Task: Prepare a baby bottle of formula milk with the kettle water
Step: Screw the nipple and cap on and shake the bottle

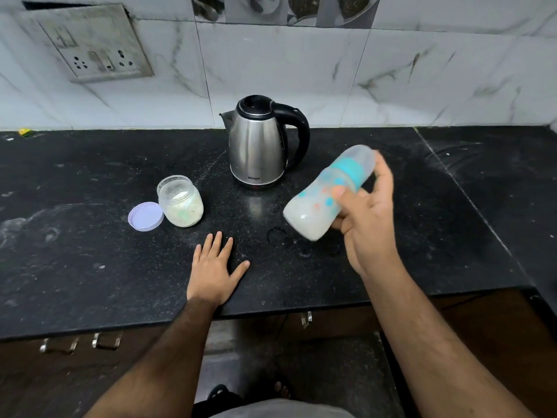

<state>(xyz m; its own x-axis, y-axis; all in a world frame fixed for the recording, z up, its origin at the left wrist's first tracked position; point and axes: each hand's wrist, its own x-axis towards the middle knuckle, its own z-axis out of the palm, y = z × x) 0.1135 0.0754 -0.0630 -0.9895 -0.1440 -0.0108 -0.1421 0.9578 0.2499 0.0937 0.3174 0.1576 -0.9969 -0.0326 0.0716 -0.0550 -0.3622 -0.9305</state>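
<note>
Evidently mixing formula, the right hand [366,218] clasped the capped baby bottle [327,193] aslant; the left hand [215,268], fingers spread, steadied on the bench [90,242].

Capped baby bottle [327,193] of milky liquid, tilted midair, steel kettle [262,143] upright behind

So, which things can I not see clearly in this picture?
- Head view: baby bottle is motion-blurred, and the right hand covers its side; markings unreadable.
- Kettle: lid shut, water level hidden.
- Jar: wall cloudy, powder amount unclear.
</note>
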